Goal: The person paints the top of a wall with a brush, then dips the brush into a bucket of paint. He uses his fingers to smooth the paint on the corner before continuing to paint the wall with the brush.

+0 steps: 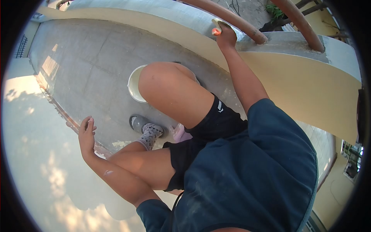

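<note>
1. By the right hand [227,35], a tool [216,31], pale with an orange part, is held in a closed grip; much of it is hidden by the fingers.
2. The tool is placed at the ledge [162,19], over its top and near its inner edge, just beside a brown rail [228,16]. Whether the ledge is touched by it cannot be told.
3. By the left hand [87,133], nothing is seen to be held. Its grip is loosely open, with the fingers partly bent.
4. The left hand is held out near the edge where the floor [92,50] is met by the pale wall [34,154]; contact with either cannot be told.
5. On the floor, between the ledge and the wall, a white bucket [133,85] is set. Part of it is hidden by the raised right knee [154,79].
6. On the left foot, a grey sandal [136,122] is worn over a patterned sock [152,133]. Beside it, a pink item [180,133] is partly covered by the black shorts [220,121].
7. The left forearm [116,176] is marked by a white smear.
</note>
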The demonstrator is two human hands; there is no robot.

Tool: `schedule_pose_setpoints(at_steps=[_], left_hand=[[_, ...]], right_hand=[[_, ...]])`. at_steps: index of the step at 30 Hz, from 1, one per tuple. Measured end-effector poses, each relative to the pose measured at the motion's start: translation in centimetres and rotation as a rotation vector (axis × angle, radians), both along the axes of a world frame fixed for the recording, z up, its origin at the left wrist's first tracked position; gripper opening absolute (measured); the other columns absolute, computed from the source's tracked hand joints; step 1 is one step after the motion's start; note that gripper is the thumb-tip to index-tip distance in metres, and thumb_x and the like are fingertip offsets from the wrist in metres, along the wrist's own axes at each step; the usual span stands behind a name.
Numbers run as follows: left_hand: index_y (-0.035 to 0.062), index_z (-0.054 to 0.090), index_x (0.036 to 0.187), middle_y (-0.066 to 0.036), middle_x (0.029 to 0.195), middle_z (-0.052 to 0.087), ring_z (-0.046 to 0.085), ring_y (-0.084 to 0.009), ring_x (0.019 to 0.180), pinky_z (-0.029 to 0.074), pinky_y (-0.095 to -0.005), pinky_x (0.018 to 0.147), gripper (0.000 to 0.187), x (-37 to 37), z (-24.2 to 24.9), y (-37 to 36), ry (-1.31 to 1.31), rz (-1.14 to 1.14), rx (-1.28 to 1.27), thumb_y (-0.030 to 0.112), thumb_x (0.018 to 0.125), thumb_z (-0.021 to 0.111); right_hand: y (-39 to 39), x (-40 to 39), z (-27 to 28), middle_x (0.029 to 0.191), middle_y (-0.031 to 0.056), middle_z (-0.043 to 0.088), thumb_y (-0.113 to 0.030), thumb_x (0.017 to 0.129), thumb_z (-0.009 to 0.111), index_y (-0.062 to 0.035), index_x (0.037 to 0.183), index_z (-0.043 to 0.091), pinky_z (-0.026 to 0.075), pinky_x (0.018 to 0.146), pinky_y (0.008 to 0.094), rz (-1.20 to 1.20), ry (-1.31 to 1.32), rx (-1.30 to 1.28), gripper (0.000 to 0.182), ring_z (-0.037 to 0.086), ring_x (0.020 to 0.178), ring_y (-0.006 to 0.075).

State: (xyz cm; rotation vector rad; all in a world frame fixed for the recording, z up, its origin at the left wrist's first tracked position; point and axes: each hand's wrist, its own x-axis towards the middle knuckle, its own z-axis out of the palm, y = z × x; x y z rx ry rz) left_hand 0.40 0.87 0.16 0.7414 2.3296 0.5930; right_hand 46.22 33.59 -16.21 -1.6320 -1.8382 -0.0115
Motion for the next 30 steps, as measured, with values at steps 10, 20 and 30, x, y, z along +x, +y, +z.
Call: schedule_pose_setpoints(at_steps=[10,20,30], left_hand=[[0.0063,0.054,0.128,-0.014,0.117,0.059,0.058,-0.0198,0.096,0.043,-0.0326,0.085,0.053,0.4,-0.1,0.3,0.016,-0.001,-0.029,0.042,0.089,0.057],[0.0084,0.056,0.125,-0.007,0.112,0.059,0.058,-0.0189,0.096,0.043,-0.0322,0.084,0.053,0.1,-0.6,-0.3,-0.016,0.001,0.001,0.047,0.089,0.059],[0.0065,0.054,0.127,-0.012,0.116,0.058,0.058,-0.0222,0.098,0.044,-0.0341,0.086,0.050,0.7,-0.5,0.2,-0.018,-0.010,-0.006,0.041,0.091,0.056]], right_hand=[[-5.2,-0.4,0.0,0.108,0.0118,0.065,-0.010,0.076,0.063,-0.0128,0.109,0.065,0.051,0.082,0.0407,0.261,-0.101,0.077,0.034,0.062,0.097,0.0327],[-7.0,1.3,-0.5,0.109,0.0123,0.065,-0.010,0.075,0.064,-0.0094,0.113,0.063,0.051,0.081,0.0413,0.181,-0.272,-0.034,0.037,0.063,0.096,0.0325],[-5.3,0.1,-1.5,0.113,0.0140,0.064,-0.006,0.079,0.055,-0.0095,0.116,0.061,0.050,0.085,0.0425,0.231,-0.280,-0.039,0.037,0.061,0.101,0.0393]])
